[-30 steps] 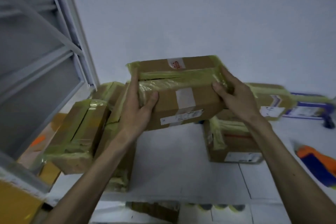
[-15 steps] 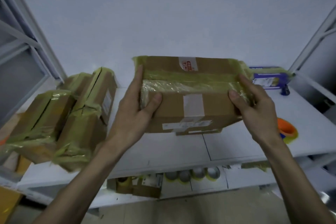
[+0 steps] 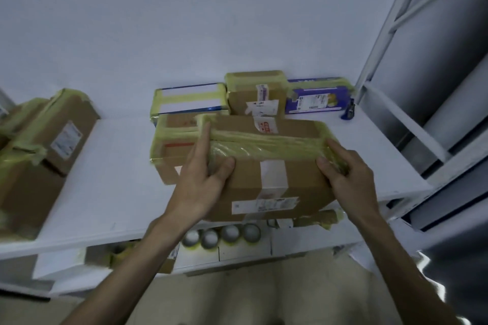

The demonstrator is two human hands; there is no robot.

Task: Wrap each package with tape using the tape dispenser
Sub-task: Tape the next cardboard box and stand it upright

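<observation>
At the centre of the frame, the held package [image 3: 272, 174], a brown carton banded with yellowish tape, sits between 2 hands over the front edge of the white worktop [image 3: 113, 166]; whether it touches the worktop cannot be told. The left hand [image 3: 200, 185] has its grip closed on the carton's left end, thumb on the near face and fingers running up the side. The right hand [image 3: 348, 179] has its grip closed on the right end, thumb on the near face. Just behind lies a second taped carton [image 3: 174, 150], and along the wall stand a white-and-blue box [image 3: 187, 99], a small brown box [image 3: 256, 95] and a purple box [image 3: 317, 99]. At the left edge is a stack of taped cartons [image 3: 47, 140]. Below the worktop, 4 tape rolls [image 3: 221, 235] sit in a row.
</observation>
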